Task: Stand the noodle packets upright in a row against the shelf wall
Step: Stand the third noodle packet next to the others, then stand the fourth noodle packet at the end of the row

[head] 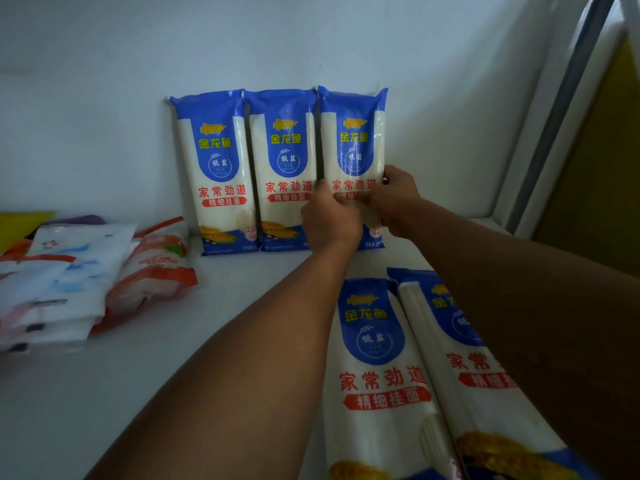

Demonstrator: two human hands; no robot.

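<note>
Two blue-and-white plastic noodle packets [377, 368] lie flat on the white shelf floor [104, 393] at lower right of the frame, side by side. At centre, three matching packets stand upright in a touching row against the white shelf wall [104, 116]. Both hands grip the rightmost upright packet [353, 140] at mid-height: left hand [330, 220] on its left edge, right hand [398, 199] on its right edge, fingers closed. Mixed red-and-white pouches [69, 271] lie piled at left.
</note>
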